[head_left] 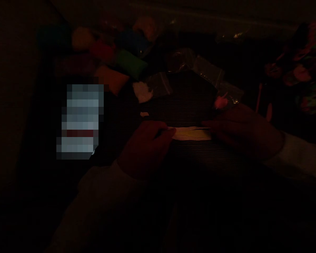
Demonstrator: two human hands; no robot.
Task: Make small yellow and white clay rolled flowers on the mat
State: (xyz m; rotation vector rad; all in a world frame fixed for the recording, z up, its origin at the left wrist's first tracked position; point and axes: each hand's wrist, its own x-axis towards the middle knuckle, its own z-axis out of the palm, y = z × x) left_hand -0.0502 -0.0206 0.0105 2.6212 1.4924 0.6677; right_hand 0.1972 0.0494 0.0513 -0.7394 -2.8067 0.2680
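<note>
In dim light a flat, pale yellow strip of modelling clay lies lengthwise across the dark ribbed surface between my hands. My left hand is closed on its left end, thumb on top. At the other end my right hand pinches the strip, its fingers reaching along the upper edge, where a narrow sliver stands apart. The right end is hidden under those fingers. Just beyond my left hand is a small pale scrap. A pink lump sits behind my right hand.
A bright, pixelated screen stands at the left. Behind it are several coloured clay packs, including an orange one and a green one. A white lump touches a clear bag. Thin tools and colourful pieces lie right.
</note>
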